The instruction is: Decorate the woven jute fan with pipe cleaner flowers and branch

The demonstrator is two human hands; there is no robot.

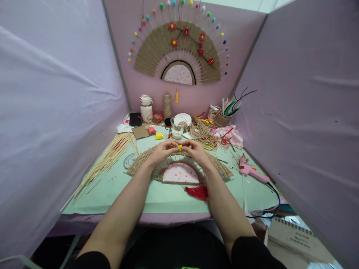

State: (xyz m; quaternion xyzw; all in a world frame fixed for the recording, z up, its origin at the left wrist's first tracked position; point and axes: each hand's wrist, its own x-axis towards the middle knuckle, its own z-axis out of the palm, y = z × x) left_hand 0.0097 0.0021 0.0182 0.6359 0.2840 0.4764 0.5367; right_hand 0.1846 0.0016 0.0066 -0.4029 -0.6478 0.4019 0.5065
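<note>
My left hand (167, 148) and my right hand (195, 149) meet over the table, fingertips closed in a pinch. Between them is a small yellow clay piece (180, 148), apparently gripped from both sides. Under my hands and wrists lies a fan woven of twine (140, 160), with a half-round pink-and-white patterned panel (181, 173) at its base. Part of the fan is hidden by my hands and forearms. A red tassel (197, 192) lies below the fan, by my right forearm.
Bamboo sticks (108, 158) lie at left. A pink glue gun (251, 170) with its cord is at right. Behind stand a clear cup (177, 129), a yellow packet (159, 136), loose twine (203, 130) and a white bottle (146, 108). A decorated fan (151, 46) hangs on the back wall.
</note>
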